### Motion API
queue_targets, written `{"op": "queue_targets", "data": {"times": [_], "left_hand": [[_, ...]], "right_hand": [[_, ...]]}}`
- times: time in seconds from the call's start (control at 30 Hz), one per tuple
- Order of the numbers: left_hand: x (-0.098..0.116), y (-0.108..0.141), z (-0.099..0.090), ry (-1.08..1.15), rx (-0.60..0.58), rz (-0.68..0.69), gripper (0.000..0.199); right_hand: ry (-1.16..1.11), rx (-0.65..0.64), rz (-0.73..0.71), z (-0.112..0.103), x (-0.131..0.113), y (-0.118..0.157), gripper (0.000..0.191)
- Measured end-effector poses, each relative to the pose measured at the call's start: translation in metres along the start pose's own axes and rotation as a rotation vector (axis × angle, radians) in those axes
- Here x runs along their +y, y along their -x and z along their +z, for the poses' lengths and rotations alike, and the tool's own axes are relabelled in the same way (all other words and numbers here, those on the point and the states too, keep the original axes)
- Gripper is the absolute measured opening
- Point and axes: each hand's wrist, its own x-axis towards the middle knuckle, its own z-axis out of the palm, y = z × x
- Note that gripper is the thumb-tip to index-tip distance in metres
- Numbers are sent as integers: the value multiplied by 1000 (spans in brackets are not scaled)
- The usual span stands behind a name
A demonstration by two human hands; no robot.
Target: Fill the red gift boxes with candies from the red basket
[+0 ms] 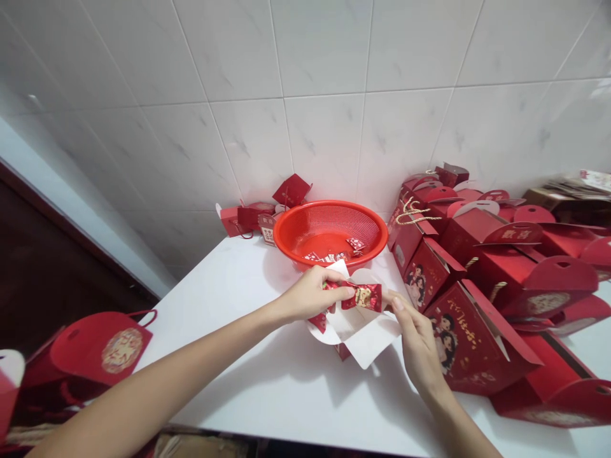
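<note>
Left hand: I have the left hand (316,294) closed around a few sweets, thumb pressed over a red-and-gold packet (366,296); reads as a thumb clamp to stop the bunch slipping.
Right hand: right hand (422,346) at the packet's far end, thumb and finger close together; can't tell if they pinch the packet, the box flap or nothing.
Packet: above the open box, label side facing my camera, held flat between both sides.
Box: open box (373,337) on the desk (229,381) under the hands, white flaps splayed out, probably so the mouth stays clear.
Basket: red plastic basket (281,232) just behind the box, a few loose packets (356,244) on its bottom; likely there for short reach.
Right side: red boxes (482,337) packed in close rows, some with rope handles; tight stacking presumably saves desk room.
Back left: small boxes (267,226) beside the basket, near the tiled wall (324,146).
Near left: another red box (102,350) at the desk's edge, away from the work.
</note>
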Motion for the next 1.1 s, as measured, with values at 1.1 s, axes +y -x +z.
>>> {"op": "queue_targets", "data": {"times": [1.1], "left_hand": [[-12,-7,-33,-320,222,385,23]], "right_hand": [[173,59,-10,0,6,4,37]]}}
